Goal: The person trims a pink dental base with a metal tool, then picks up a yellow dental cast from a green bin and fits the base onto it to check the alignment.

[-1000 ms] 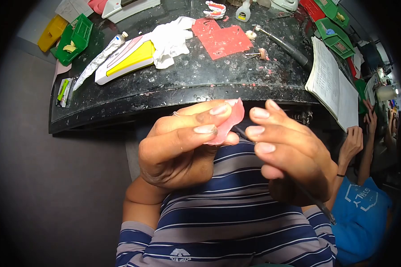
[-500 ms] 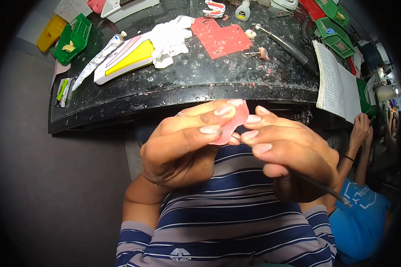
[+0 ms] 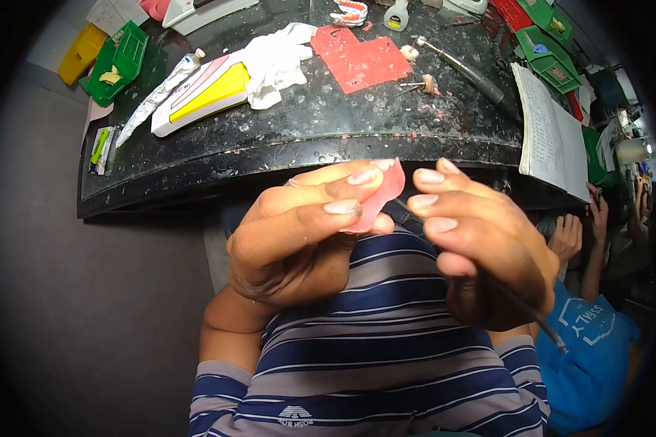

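The left hand (image 3: 299, 226) pinches a pink piece (image 3: 386, 195) between its fingers and thumb, in front of the striped shirt (image 3: 386, 306) and just short of the surface (image 3: 284, 138). The piece is thin and curved, and its free edge faces the right hand (image 3: 488, 237). The right hand is curled around a tool (image 3: 525, 309), whose dark shaft runs out below the palm, down and to the right. The tool's thin end shows between the piece and the right fingertips; whether it touches the piece I cannot tell. The 2 hands are apart, with a small gap between them.

On the surface, a red sheet (image 3: 372, 65) with a notched side lies beyond the hands. Behind it are a teeth model (image 3: 350, 13) and a bottle (image 3: 396, 16). To its right lies a handpiece (image 3: 466, 71), near an open notebook (image 3: 547, 135) at the edge. To its left, a crumpled white cloth (image 3: 277, 62) touches a yellow and white box (image 3: 204, 98), with a silver tube (image 3: 157, 98) alongside. Farther left stand 1 green bin (image 3: 124, 64) and 1 yellow bin (image 3: 82, 57). At the far right is a person in a blue shirt (image 3: 579, 371).
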Available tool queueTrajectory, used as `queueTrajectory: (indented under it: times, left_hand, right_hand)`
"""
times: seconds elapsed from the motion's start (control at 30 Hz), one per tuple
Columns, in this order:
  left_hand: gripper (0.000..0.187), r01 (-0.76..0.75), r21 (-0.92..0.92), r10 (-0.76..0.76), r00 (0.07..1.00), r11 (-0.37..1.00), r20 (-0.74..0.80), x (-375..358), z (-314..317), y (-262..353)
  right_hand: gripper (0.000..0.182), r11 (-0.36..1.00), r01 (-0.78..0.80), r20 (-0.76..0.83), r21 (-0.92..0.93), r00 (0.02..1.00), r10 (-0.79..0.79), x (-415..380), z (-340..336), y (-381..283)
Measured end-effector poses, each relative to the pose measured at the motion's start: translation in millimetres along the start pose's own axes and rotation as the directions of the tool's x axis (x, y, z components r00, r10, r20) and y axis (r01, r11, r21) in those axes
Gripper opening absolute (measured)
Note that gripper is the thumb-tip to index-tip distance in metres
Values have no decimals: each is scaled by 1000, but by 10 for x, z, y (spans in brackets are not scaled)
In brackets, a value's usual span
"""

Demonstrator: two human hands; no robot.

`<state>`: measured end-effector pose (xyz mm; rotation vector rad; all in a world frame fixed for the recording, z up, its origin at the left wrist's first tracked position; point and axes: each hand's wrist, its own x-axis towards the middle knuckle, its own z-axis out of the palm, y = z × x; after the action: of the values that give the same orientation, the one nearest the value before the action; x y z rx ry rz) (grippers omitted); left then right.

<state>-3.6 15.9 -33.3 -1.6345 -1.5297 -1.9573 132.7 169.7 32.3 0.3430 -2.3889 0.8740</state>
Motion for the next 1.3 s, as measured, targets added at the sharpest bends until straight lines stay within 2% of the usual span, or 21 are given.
queueTrajectory:
  times: [0.07, 0.1, 0.17, 0.3, 0.4, 0.47, 0.57, 0.63, 0.7, 0.77, 0.83, 0.9, 0.97, 1.03, 1.07, 1.1, 1.13, 1.17, 1.2, 1.23, 1.3]
  left_hand:
    - [44, -4, 44, 5, 1000, 999, -30, 11, 33, 17]
    - [44, -4, 44, 6, 1000, 999, -30, 11, 30, 21]
    - [45, 10, 36, -9, 1000, 999, -16, 5, 23, 25]
    - [45, -36, 55, 36, 999, 998, -2, 21, 1, -3]
    - [46, -42, 94, 37, 998, 995, 51, 28, 0, 3]
    - [58, -62, -29, 62, 998, 998, -19, -30, 23, -49]
    - [58, -52, 25, 52, 998, 998, 25, -27, -6, -43]
    - [55, -66, 20, 66, 998, 998, 10, -29, 10, -65]
    - [51, -79, 13, 79, 997, 997, -4, -26, 24, -70]
    - [45, 16, -183, -23, 999, 983, -35, -10, 28, -60]
    - [33, 114, -282, -153, 981, 953, -121, -55, 68, -58]
    - [31, 191, -437, -246, 966, 879, -74, -38, 59, -48]
    - [31, 254, -426, -317, 945, 869, -82, -45, 56, -22]
    - [31, 261, -412, -313, 948, 873, -62, -33, 44, -36]
    - [31, 256, -433, -313, 948, 864, -64, -35, 43, -48]
    - [31, 252, -434, -309, 949, 865, -64, -37, 55, -49]
    - [34, 261, -388, -331, 935, 884, -124, -28, 82, -51]
    - [37, 267, -344, -343, 921, 900, -184, -6, 104, -71]
    - [34, 255, -307, -321, 928, 917, -190, -8, 105, -142]
    - [31, 265, -312, -340, 915, 912, -217, -9, 124, -199]
    - [28, 355, -336, -437, 874, 873, -213, 6, 113, -261]
  right_hand:
    - [24, 999, 31, 116, 20, 993, -33, 11, -26, 5]
    - [24, 999, 31, 116, 20, 993, -34, 10, -24, 5]
    - [24, 998, 5, 54, 56, 998, -8, 4, -19, 5]
    - [25, 999, -9, -12, -33, 1000, 8, -16, 21, -3]
    - [27, 999, 19, 7, -32, 1000, -19, -2, 15, 13]
    - [27, 999, 32, 4, -17, 999, -32, -9, 36, 17]
    - [26, 997, 5, -89, -76, 996, -12, -8, 56, 2]
    - [26, 1000, 0, 34, -29, 999, 1, 3, -2, -16]
    - [29, 1000, -12, 32, 5, 999, 12, -16, 22, -6]
    - [33, 998, -22, -103, 58, 994, 28, -55, 39, 28]
    - [44, 996, -41, -212, 81, 976, 57, -86, 48, 74]
    - [48, 986, -30, -353, 162, 932, 86, -104, 99, 143]
    - [47, 991, -8, -397, 132, 916, 60, -128, 74, 224]
    - [39, 965, -19, -397, 260, 909, 125, -129, 42, 270]
    - [26, 900, -34, -454, 435, 855, 252, -148, 109, 306]
    - [31, 813, -187, -447, 551, 757, 477, -87, 145, 263]
    - [30, 718, -436, -255, 543, 729, 635, -62, 116, 334]
    - [29, 588, -653, -74, 477, 637, 768, -20, 69, 463]
    - [33, 547, -770, 114, 328, 607, 786, 39, 10, 600]
    - [37, 509, -847, 283, 153, 531, 799, 85, -39, 744]
    - [47, 716, -684, 308, -136, 658, 687, 52, 8, 1084]
